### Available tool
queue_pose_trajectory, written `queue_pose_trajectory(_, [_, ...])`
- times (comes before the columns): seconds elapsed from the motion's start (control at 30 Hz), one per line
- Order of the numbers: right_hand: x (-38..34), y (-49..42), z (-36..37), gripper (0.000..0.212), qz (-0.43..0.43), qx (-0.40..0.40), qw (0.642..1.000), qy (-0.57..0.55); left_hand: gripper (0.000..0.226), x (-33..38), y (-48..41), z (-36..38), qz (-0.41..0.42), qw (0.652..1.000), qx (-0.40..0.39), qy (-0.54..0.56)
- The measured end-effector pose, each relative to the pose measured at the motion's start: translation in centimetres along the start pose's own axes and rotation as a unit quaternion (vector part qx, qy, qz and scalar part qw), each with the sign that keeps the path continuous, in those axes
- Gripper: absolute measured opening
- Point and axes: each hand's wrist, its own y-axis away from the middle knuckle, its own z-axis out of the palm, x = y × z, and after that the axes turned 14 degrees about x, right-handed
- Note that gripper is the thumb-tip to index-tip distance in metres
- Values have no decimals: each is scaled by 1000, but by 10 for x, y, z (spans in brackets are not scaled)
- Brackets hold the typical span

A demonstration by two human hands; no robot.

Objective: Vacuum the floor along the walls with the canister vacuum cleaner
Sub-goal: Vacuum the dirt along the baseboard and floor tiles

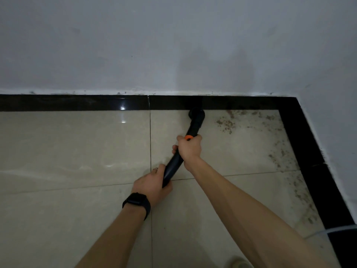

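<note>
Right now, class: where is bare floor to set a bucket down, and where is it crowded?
Free: the beige tiles left of the grout line, below the black skirting. Crowded: vacuum tube, left hand, right hand, and debris right of them.

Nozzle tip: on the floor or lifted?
Down. Nozzle sits where floor tile meets black skirting; wand slopes down to it.

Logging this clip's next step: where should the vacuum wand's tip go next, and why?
Probably slide the tip of the black plastic vacuum wand right along the glossy black skirting strip: brown dirt specks lie just beyond it, toward the corner.
</note>
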Motion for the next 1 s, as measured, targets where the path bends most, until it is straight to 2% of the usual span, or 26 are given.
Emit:
queue_pose_trajectory(0.17, [11,12,-2,26,-7,-6,1000,29,27,-8,15,-4,2,1000,-25,16])
queue_pose_trajectory(0.3, [20,18,-27,25,0,39,999,26,36,2,26,-6,39,997,-60,15])
queue_pose_trajectory(0.67, [52,19,-108,37,50,124,989,-57,42,40,38,6,170,977,-123,-35])
queue_pose_trajectory(1.0, [45,0,-116,37,28,106,993,-50,41,57,33,16,157,981,-110,-31])
